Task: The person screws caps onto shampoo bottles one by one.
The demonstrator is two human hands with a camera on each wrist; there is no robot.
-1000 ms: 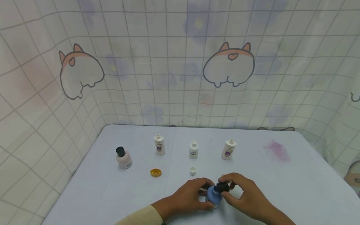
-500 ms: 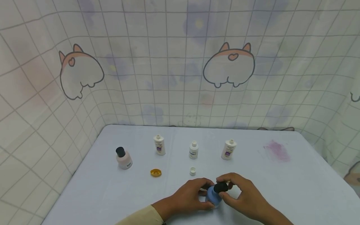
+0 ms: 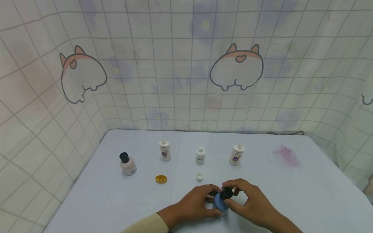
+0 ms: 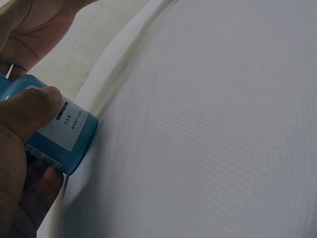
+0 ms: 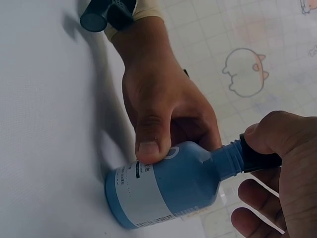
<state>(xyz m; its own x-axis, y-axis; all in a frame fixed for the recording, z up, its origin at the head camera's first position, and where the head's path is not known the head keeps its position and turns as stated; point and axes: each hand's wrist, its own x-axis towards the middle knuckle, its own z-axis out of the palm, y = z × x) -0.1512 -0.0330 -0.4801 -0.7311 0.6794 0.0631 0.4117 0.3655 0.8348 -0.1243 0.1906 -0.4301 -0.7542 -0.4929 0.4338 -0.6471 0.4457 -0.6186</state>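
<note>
A blue bottle [image 3: 220,204] with a white label stands near the front of the table. My left hand [image 3: 199,202] grips its body, thumb on the label side in the left wrist view. The thumb and fingers of my right hand [image 3: 250,203] pinch a black cap [image 3: 226,193] at the bottle's mouth. Seen from the right wrist, the screw threads of the neck [image 5: 228,159] show below the cap [image 5: 258,158]. Beyond the hands, a small white cap [image 3: 199,177] and a yellow-orange cap [image 3: 161,179] lie on the table.
A pale pink bottle [image 3: 128,165] with a black cap stands at the left. Farther back are three uncapped white bottles: one left [image 3: 164,150], one middle [image 3: 200,155], one right [image 3: 236,155]. A pink stain [image 3: 287,156] marks the white table cover. Patterned curtains [image 3: 175,71] surround the table.
My right hand has shifted slightly left with the black cap, which is now less tilted over the bottle's neck. The left hand and the bottle have stayed in place.
</note>
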